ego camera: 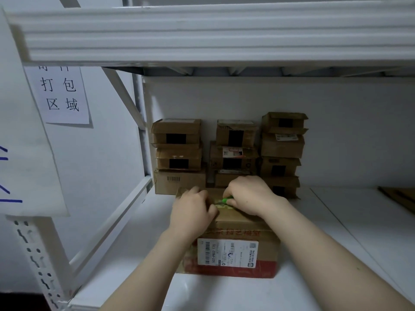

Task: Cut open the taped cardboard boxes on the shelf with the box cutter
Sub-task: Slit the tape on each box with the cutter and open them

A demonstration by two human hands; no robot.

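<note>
Front box: I see a brown cardboard box point(238, 223) lying near the front edge of a white shelf point(314, 254), with red print and a white shipping label point(228, 252) on its near face.
Right hand: my view shows the right hand point(249, 196) over the far end of the box top, fingers curled tight round the box cutter point(224, 200).
Box cutter: only a bit of green handle shows, low against the box top between the two hands.
Left hand: the left hand point(193, 209) rests on the top's left side with fingers bent, close beside the right; I cannot tell whether it grips anything or only presses.
Stacked boxes: three stacks of small boxes point(234, 149) stand behind, against the back wall.
Paper sign: a paper sign point(60, 95) with printed characters hangs at left.
</note>
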